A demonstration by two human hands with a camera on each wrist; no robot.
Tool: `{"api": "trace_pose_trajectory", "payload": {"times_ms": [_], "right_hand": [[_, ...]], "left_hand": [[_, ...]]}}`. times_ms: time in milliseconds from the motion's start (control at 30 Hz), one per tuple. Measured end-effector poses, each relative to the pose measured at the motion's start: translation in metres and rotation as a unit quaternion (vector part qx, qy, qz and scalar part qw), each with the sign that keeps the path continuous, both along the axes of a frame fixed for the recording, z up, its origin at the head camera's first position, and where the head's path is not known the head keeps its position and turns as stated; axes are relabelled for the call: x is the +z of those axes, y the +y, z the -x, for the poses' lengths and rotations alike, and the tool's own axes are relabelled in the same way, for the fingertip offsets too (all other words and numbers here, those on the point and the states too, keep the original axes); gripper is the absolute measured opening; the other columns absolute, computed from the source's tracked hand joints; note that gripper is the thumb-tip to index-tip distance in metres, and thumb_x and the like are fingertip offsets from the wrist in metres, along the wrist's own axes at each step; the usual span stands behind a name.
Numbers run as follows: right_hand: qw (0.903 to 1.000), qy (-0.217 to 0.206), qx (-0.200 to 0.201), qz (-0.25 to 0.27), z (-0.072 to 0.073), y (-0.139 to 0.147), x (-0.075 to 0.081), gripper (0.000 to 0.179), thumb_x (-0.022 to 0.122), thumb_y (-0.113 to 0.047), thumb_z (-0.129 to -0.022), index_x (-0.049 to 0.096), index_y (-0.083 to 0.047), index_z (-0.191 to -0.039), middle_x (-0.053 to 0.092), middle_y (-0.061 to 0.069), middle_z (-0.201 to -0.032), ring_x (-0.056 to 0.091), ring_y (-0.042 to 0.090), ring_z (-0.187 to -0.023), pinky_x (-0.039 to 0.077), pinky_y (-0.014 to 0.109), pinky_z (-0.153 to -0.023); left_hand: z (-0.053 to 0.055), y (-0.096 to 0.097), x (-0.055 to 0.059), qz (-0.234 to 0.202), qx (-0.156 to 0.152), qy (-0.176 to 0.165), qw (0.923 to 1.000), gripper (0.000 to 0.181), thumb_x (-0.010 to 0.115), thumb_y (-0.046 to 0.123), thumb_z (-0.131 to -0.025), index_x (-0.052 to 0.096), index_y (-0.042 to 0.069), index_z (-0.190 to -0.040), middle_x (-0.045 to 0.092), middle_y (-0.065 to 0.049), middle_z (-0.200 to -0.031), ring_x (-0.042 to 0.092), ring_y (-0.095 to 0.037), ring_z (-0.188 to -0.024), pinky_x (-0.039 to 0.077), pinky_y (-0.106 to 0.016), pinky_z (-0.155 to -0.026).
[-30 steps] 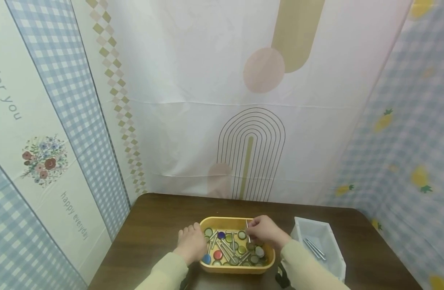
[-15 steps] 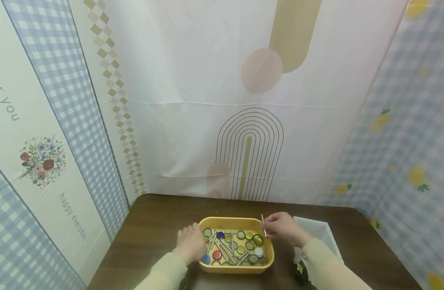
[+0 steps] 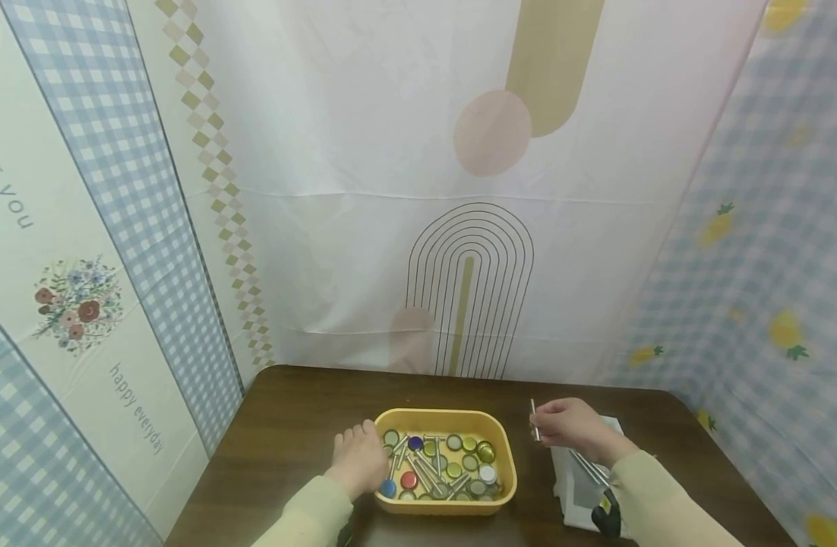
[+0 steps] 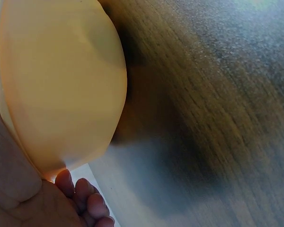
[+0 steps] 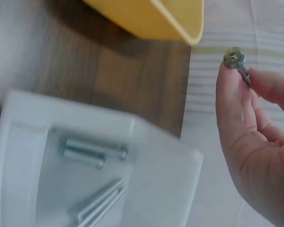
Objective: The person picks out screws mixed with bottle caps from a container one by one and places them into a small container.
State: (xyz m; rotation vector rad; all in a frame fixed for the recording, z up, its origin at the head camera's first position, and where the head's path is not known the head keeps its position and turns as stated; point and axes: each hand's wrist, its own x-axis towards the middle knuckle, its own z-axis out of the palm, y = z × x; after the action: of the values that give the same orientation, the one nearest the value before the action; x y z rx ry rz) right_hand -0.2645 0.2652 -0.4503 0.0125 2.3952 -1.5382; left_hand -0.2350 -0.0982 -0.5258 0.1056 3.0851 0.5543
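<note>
My right hand [image 3: 576, 431] pinches a silver bolt [image 3: 535, 420] between thumb and fingertips, above the table right of the yellow bin [image 3: 446, 510]. In the right wrist view, the bolt's round flat head [image 5: 234, 57] with a socket faces the camera. My left hand [image 3: 359, 457] grips the left end of the yellow bin; in the left wrist view its fingers [image 4: 95, 204] curl by the rim. Inside that bin lie several bolts [image 3: 421, 472] and several bottle caps, among them a red cap [image 3: 409, 480] and a blue cap [image 3: 387, 488].
A white bin [image 5: 165, 165], holding several bolts [image 5: 102, 203], stands right of the yellow one, partly hidden under my right hand and forearm in the head view. Behind the brown table [image 3: 316, 403] hangs a patterned cloth [image 3: 336, 258].
My right hand has lifted the bolt out of the yellow bin and carried it right, to the far left corner of the white bin. My left hand has stayed in place.
</note>
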Motion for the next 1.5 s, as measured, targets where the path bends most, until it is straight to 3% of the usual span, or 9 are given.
{"api": "trace_pose_trajectory", "payload": {"times_ms": [233, 467, 700, 833, 967, 1100, 1500], "right_hand": [[0.9994, -0.016, -0.027, -0.011, -0.001, 0.023, -0.001, 0.046, 0.066, -0.016, -0.091, 0.052, 0.017, -0.120, 0.062, 0.019, -0.108, 0.066, 0.024, -0.093, 0.054, 0.037, -0.079], [0.9983, -0.033, -0.048, 0.004, 0.002, 0.044, -0.004, 0.043, 0.062, -0.014, -0.094, 0.051, 0.017, -0.122, 0.065, 0.017, -0.104, 0.066, 0.022, -0.092, 0.053, 0.037, -0.080], [0.9974, -0.032, -0.061, -0.018, 0.002, 0.059, -0.007, 0.041, 0.058, -0.010, -0.095, 0.049, 0.020, -0.121, 0.063, 0.018, -0.104, 0.064, 0.017, -0.085, 0.054, 0.033, -0.076], [0.9958, -0.033, -0.065, -0.054, 0.001, 0.063, -0.013, 0.033, 0.057, -0.009, -0.094, 0.055, 0.017, -0.115, 0.063, 0.012, -0.095, 0.061, 0.016, -0.080, 0.053, 0.031, -0.072], [0.9917, -0.033, -0.072, -0.101, -0.002, 0.064, -0.023, 0.017, 0.058, -0.008, -0.092, 0.063, 0.008, -0.094, 0.059, 0.005, -0.079, 0.057, 0.016, -0.072, 0.050, 0.031, -0.066], [0.9893, -0.023, -0.073, -0.125, -0.003, 0.061, -0.034, 0.014, 0.059, -0.005, -0.090, 0.062, 0.004, -0.079, 0.054, 0.003, -0.068, 0.053, 0.016, -0.064, 0.048, 0.029, -0.061], [0.9853, -0.027, -0.065, -0.156, -0.004, 0.054, -0.053, 0.009, 0.060, 0.001, -0.083, 0.063, 0.004, -0.076, 0.059, 0.007, -0.071, 0.056, 0.020, -0.065, 0.051, 0.034, -0.061]], "left_hand": [[0.002, 0.000, -0.002, 0.001, -0.002, -0.001, 1.0000, 0.025, 0.056, 0.020, -0.087, 0.045, 0.000, -0.099, 0.046, -0.013, -0.083, 0.046, -0.029, -0.080, 0.036, -0.050, -0.079], [0.003, 0.000, -0.004, 0.006, -0.001, 0.000, 1.0000, 0.025, 0.056, 0.019, -0.087, 0.046, 0.000, -0.099, 0.046, -0.013, -0.082, 0.045, -0.029, -0.079, 0.036, -0.050, -0.078], [0.003, -0.001, -0.003, 0.003, 0.000, 0.002, 1.0000, 0.023, 0.054, 0.019, -0.088, 0.046, 0.000, -0.099, 0.046, -0.013, -0.082, 0.046, -0.029, -0.079, 0.036, -0.050, -0.078], [0.003, -0.001, -0.003, 0.002, 0.003, -0.002, 1.0000, 0.023, 0.053, 0.020, -0.090, 0.046, 0.000, -0.099, 0.046, -0.013, -0.083, 0.046, -0.029, -0.080, 0.036, -0.050, -0.079], [0.003, 0.000, -0.002, 0.003, 0.005, -0.003, 1.0000, 0.025, 0.055, 0.020, -0.089, 0.046, 0.000, -0.100, 0.047, -0.013, -0.083, 0.046, -0.029, -0.081, 0.036, -0.050, -0.079], [0.003, 0.001, -0.002, 0.002, 0.007, -0.004, 1.0000, 0.028, 0.058, 0.021, -0.087, 0.046, 0.000, -0.101, 0.047, -0.013, -0.084, 0.046, -0.030, -0.081, 0.036, -0.050, -0.079], [0.002, 0.000, -0.001, -0.002, 0.004, -0.009, 0.9999, 0.028, 0.058, 0.020, -0.086, 0.046, 0.000, -0.101, 0.047, -0.013, -0.084, 0.046, -0.030, -0.081, 0.035, -0.050, -0.080]]}}
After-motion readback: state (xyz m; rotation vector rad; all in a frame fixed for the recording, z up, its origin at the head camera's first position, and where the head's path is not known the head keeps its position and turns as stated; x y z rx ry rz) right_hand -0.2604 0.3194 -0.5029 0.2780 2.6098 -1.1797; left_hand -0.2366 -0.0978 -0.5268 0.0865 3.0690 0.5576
